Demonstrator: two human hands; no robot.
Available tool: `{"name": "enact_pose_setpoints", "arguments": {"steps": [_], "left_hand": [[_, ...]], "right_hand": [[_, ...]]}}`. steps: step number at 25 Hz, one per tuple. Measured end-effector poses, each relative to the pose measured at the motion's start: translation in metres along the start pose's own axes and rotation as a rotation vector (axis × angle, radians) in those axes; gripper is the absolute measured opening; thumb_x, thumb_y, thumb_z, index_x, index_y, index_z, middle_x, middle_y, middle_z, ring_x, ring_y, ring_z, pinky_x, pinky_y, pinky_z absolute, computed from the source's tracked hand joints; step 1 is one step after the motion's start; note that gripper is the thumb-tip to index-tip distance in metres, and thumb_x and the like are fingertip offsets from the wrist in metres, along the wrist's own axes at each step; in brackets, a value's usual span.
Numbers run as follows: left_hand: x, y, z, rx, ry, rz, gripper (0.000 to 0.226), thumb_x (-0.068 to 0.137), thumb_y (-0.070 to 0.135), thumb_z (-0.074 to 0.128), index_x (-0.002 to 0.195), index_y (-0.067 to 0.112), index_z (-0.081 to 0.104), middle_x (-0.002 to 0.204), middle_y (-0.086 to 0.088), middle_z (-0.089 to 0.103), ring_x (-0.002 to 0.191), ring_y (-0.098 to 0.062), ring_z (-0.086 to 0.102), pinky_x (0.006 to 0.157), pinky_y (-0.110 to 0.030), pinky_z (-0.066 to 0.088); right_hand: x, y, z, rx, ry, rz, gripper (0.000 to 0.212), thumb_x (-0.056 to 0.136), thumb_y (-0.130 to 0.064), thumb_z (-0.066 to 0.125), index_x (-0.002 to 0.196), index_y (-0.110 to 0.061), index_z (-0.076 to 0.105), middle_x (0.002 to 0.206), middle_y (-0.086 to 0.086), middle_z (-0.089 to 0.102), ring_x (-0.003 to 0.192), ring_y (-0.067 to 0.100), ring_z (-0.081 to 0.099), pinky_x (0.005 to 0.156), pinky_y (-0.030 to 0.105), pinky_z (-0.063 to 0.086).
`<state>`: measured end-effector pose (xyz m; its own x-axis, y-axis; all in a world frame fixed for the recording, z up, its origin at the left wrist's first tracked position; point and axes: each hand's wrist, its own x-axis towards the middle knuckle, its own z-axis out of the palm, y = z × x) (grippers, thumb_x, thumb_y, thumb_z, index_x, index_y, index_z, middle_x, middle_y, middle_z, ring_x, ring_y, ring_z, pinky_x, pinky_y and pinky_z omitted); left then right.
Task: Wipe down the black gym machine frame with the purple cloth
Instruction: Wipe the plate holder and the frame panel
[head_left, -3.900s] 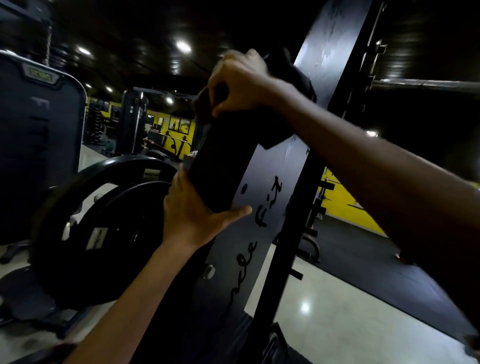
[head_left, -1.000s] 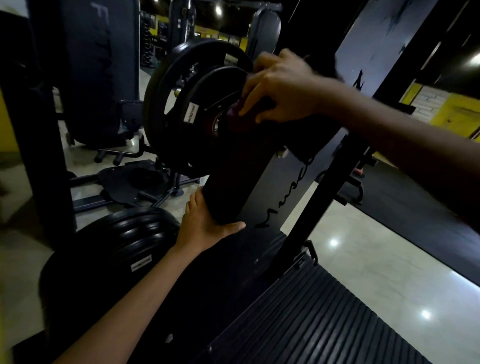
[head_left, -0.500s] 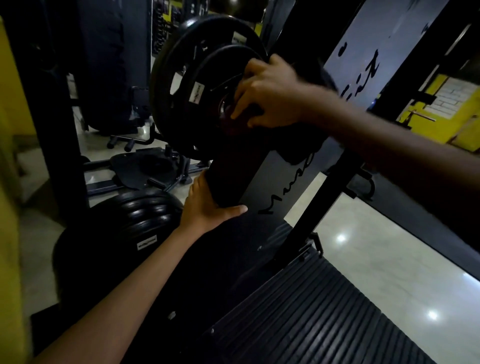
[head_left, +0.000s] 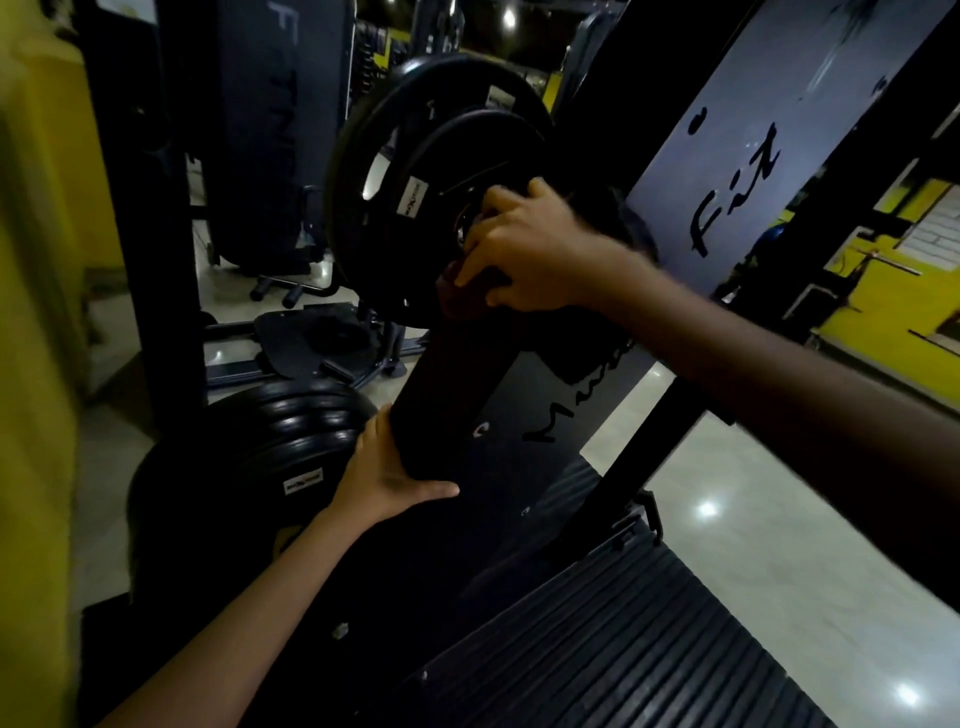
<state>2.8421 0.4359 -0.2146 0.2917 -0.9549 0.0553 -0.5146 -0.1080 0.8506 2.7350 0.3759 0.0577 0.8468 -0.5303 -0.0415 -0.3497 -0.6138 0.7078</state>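
Note:
The black gym machine frame (head_left: 457, 395) slants up through the middle of the view, with a lettered side panel (head_left: 748, 156) to its right. My right hand (head_left: 530, 249) grips the purple cloth (head_left: 457, 296) and presses it round the frame's front beam; the cloth looks dark and hangs partly behind my wrist. Lower down, my left hand (head_left: 395, 467) holds the same beam, thumb across its front and fingers behind it.
Black weight plates (head_left: 415, 171) hang on a peg just left of my right hand. More plates (head_left: 270, 447) are stacked low at the left. A ribbed black footplate (head_left: 623, 639) lies below. A yellow wall (head_left: 36, 364) stands close at left; shiny floor (head_left: 769, 519) at right.
My right hand has slid the cloth down the beam, from high on the frame to level with the weight plates. My left hand keeps its hold lower on the beam.

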Motion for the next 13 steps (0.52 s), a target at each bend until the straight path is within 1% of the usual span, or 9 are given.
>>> {"name": "enact_pose_setpoints", "arguments": {"steps": [1,2,4,6,7,8,10,12,13], "left_hand": [[0.000,0.000,-0.001,0.016,-0.010,-0.012,0.137,0.038,0.059,0.089,0.148,0.023,0.017,0.151,0.000,0.027,0.139,-0.023,0.029,0.110,-0.045,0.035],[0.000,-0.001,-0.001,0.031,-0.013,-0.013,0.134,0.038,0.059,0.089,0.147,0.024,0.018,0.150,0.000,0.028,0.138,-0.023,0.032,0.108,-0.045,0.037],[0.000,-0.003,-0.003,0.022,-0.009,-0.011,0.130,0.036,0.061,0.087,0.143,0.027,0.024,0.145,0.000,0.034,0.133,-0.024,0.039,0.104,-0.047,0.041],[-0.002,-0.005,-0.004,0.013,-0.007,0.018,0.123,0.040,0.056,0.090,0.142,0.027,0.027,0.141,0.000,0.036,0.130,-0.024,0.042,0.101,-0.047,0.043],[-0.003,-0.005,-0.003,0.025,-0.010,0.035,0.121,0.043,0.053,0.091,0.143,0.026,0.027,0.140,-0.001,0.036,0.130,-0.024,0.041,0.101,-0.046,0.043],[-0.003,-0.005,-0.003,0.039,-0.011,0.036,0.122,0.044,0.052,0.091,0.144,0.026,0.026,0.141,-0.001,0.035,0.131,-0.024,0.040,0.102,-0.046,0.042],[-0.004,-0.002,-0.003,0.019,0.000,0.004,0.127,0.041,0.055,0.090,0.145,0.026,0.023,0.145,-0.001,0.033,0.132,-0.024,0.039,0.103,-0.047,0.041],[-0.004,-0.001,-0.002,0.009,0.008,-0.024,0.135,0.032,0.066,0.083,0.145,0.026,0.021,0.146,0.000,0.033,0.133,-0.023,0.040,0.104,-0.048,0.041],[-0.004,-0.002,-0.001,0.018,0.004,-0.020,0.139,0.027,0.073,0.079,0.145,0.028,0.020,0.147,0.001,0.034,0.133,-0.022,0.040,0.105,-0.047,0.041]], "right_hand": [[0.006,-0.019,0.007,0.000,-0.011,-0.006,0.042,0.090,-0.035,0.056,0.132,-0.041,0.050,0.139,-0.010,0.046,0.132,0.024,0.027,0.097,0.042,0.028],[0.009,-0.036,0.015,0.011,-0.031,-0.055,0.042,0.091,-0.034,0.055,0.132,-0.040,0.050,0.139,-0.010,0.045,0.133,0.024,0.026,0.099,0.043,0.027],[0.004,-0.052,0.024,0.040,-0.058,-0.218,0.042,0.090,-0.035,0.056,0.131,-0.042,0.050,0.139,-0.012,0.045,0.132,0.020,0.026,0.097,0.041,0.027],[-0.005,-0.037,0.017,0.112,-0.106,-0.337,0.042,0.088,-0.038,0.060,0.128,-0.047,0.051,0.137,-0.013,0.046,0.131,0.017,0.029,0.093,0.038,0.027],[-0.008,-0.025,0.012,0.123,-0.142,-0.353,0.042,0.086,-0.038,0.062,0.126,-0.048,0.052,0.136,-0.012,0.047,0.130,0.017,0.030,0.093,0.037,0.027],[-0.008,-0.013,0.007,0.126,-0.157,-0.331,0.042,0.086,-0.039,0.063,0.125,-0.049,0.053,0.135,-0.010,0.048,0.129,0.017,0.031,0.093,0.037,0.028],[0.000,-0.005,0.003,0.108,-0.120,-0.220,0.042,0.086,-0.038,0.064,0.126,-0.046,0.053,0.134,-0.007,0.049,0.128,0.018,0.031,0.093,0.038,0.029],[0.013,-0.028,0.012,0.039,-0.071,-0.097,0.041,0.088,-0.036,0.060,0.129,-0.039,0.053,0.135,-0.005,0.049,0.128,0.022,0.030,0.095,0.042,0.029],[0.018,-0.045,0.019,-0.009,-0.068,-0.074,0.042,0.090,-0.035,0.057,0.131,-0.035,0.052,0.135,-0.004,0.048,0.128,0.025,0.030,0.097,0.045,0.028]]}}
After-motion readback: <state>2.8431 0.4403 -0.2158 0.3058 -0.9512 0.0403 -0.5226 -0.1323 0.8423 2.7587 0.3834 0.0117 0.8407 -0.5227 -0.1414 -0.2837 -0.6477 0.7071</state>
